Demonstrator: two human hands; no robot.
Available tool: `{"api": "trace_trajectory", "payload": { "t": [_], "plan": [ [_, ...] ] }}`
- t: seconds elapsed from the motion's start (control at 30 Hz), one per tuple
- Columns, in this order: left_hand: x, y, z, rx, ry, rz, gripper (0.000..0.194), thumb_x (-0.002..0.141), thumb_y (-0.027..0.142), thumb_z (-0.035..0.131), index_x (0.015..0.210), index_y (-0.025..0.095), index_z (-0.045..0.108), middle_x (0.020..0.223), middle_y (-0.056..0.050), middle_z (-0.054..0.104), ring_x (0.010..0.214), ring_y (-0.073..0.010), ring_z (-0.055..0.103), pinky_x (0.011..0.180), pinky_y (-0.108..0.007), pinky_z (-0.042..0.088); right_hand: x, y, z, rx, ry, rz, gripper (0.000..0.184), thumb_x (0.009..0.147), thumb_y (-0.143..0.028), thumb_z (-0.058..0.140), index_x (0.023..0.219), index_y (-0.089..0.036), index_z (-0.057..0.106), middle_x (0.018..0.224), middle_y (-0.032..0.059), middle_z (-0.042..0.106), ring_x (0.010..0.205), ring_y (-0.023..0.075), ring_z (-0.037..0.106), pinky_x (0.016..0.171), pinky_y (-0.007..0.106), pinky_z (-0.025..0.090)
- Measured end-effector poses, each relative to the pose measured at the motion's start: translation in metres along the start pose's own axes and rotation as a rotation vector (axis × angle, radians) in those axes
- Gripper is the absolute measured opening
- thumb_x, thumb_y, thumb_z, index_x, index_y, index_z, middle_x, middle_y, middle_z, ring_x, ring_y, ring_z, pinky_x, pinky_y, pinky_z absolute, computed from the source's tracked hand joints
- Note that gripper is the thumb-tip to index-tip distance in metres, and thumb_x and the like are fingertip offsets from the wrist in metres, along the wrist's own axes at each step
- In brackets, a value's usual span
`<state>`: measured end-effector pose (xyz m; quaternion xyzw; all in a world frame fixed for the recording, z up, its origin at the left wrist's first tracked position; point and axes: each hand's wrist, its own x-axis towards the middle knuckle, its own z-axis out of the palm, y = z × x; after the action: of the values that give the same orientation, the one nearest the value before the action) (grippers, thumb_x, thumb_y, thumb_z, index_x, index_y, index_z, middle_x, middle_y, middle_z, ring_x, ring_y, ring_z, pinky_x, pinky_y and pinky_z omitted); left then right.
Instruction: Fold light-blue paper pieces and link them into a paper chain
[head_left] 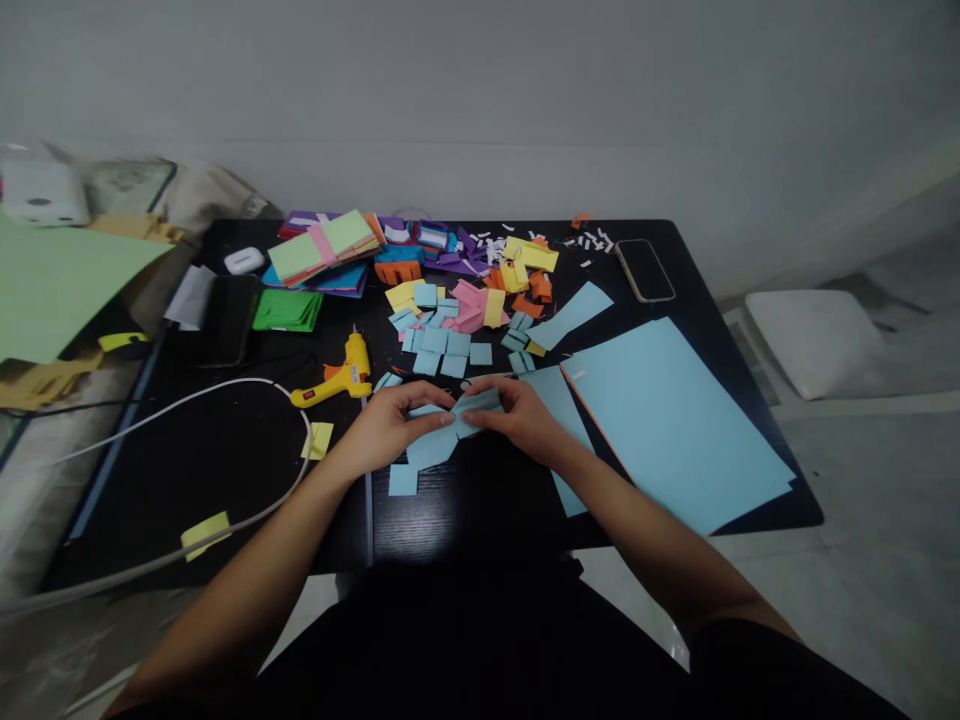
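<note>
Both hands hold light blue paper [429, 450] just above the front middle of the black table. My left hand [386, 425] pinches its left side between thumb and fingers. My right hand [517, 415] grips the right part, thumb on top; a split shows between the two parts, and I cannot tell if they are joined. A small blue paper square [403, 480] lies below my left hand. Beyond my fingers are several blue squares [442, 345] in a cluster. A blue paper strip [562, 425] lies partly under my right forearm.
Large blue sheets [675, 420] cover the table's right side. A yellow glue gun [346, 375] lies left of my hands, near a white cable [307, 430]. Folded coloured papers [330, 245], pink pieces [469, 305] and scraps fill the back. A phone [645, 270] lies back right.
</note>
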<state>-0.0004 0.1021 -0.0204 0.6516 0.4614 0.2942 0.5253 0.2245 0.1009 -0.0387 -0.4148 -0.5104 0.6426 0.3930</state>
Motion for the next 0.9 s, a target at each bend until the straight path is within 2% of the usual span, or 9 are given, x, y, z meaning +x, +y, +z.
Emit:
{"api": "trace_trajectory", "payload": {
  "t": [0.17, 0.4, 0.57, 0.73, 0.9],
  "plan": [
    [0.0, -0.003, 0.001, 0.062, 0.054, 0.014, 0.019, 0.084, 0.037, 0.08, 0.095, 0.021, 0.08, 0.093, -0.004, 0.081, 0.089, -0.0205, 0.074, 0.088, -0.034, 0.059, -0.001, -0.002, 0.0, -0.053, -0.018, -0.056, 0.014, 0.076, -0.024, 0.084, 0.09, -0.025, 0.081, 0.096, 0.0011, 0.078, 0.099, 0.021, 0.07, 0.1, 0.041, 0.052],
    [-0.002, 0.002, 0.004, 0.054, 0.119, 0.057, 0.015, 0.083, 0.034, 0.08, 0.092, 0.021, 0.079, 0.092, -0.004, 0.081, 0.087, -0.0196, 0.075, 0.085, -0.032, 0.06, -0.002, -0.001, -0.001, -0.081, 0.001, -0.095, 0.011, 0.076, -0.023, 0.08, 0.086, -0.025, 0.082, 0.092, 0.0019, 0.078, 0.094, 0.0223, 0.07, 0.093, 0.04, 0.054],
    [-0.003, 0.005, 0.005, 0.081, 0.149, 0.101, 0.01, 0.086, 0.03, 0.077, 0.09, 0.021, 0.079, 0.088, -0.002, 0.08, 0.084, -0.0184, 0.074, 0.081, -0.028, 0.057, -0.005, -0.009, -0.001, 0.007, -0.059, -0.053, 0.018, 0.079, -0.034, 0.082, 0.096, -0.026, 0.081, 0.101, 0.0028, 0.078, 0.1, 0.023, 0.07, 0.09, 0.038, 0.056],
    [-0.006, 0.006, 0.008, 0.133, 0.141, 0.117, 0.014, 0.088, 0.034, 0.076, 0.093, 0.021, 0.079, 0.089, -0.002, 0.081, 0.08, -0.0181, 0.073, 0.077, -0.028, 0.057, -0.002, -0.002, 0.002, -0.101, 0.073, -0.083, 0.018, 0.076, -0.037, 0.088, 0.084, -0.025, 0.078, 0.092, 0.0019, 0.078, 0.094, 0.0221, 0.07, 0.095, 0.04, 0.054],
    [-0.006, 0.001, 0.012, 0.16, 0.196, 0.103, 0.02, 0.089, 0.04, 0.077, 0.094, 0.021, 0.079, 0.09, -0.002, 0.081, 0.072, -0.016, 0.071, 0.063, -0.025, 0.053, -0.001, 0.003, 0.003, -0.068, 0.157, -0.064, 0.023, 0.073, -0.036, 0.089, 0.085, -0.023, 0.075, 0.091, 0.0014, 0.075, 0.089, 0.0202, 0.068, 0.084, 0.036, 0.057]
  ]
}}
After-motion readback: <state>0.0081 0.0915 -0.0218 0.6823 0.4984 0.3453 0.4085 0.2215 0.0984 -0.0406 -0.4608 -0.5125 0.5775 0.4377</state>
